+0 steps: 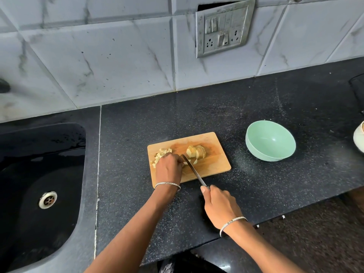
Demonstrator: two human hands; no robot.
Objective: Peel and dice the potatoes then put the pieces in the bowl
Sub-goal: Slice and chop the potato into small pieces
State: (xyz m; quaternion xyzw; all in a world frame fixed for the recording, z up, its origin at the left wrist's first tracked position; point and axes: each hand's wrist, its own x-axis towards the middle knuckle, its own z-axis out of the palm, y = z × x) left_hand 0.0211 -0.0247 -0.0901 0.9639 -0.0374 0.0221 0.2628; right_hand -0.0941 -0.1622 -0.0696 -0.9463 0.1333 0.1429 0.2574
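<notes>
A wooden cutting board lies on the black counter. On it a peeled, sliced potato sits near the middle, and a pile of diced pieces lies at the board's left. My left hand curls its fingers over potato slices next to the blade. My right hand grips the handle of a knife, thumb along the spine, blade angled down onto the board beside the left fingers. The mint-green bowl stands to the right of the board with nothing visible inside.
A black sink with a metal drain fills the left. A tiled wall with a switch plate is behind. A white vessel and a dark object sit at the right edge. The counter's front edge runs below my right wrist.
</notes>
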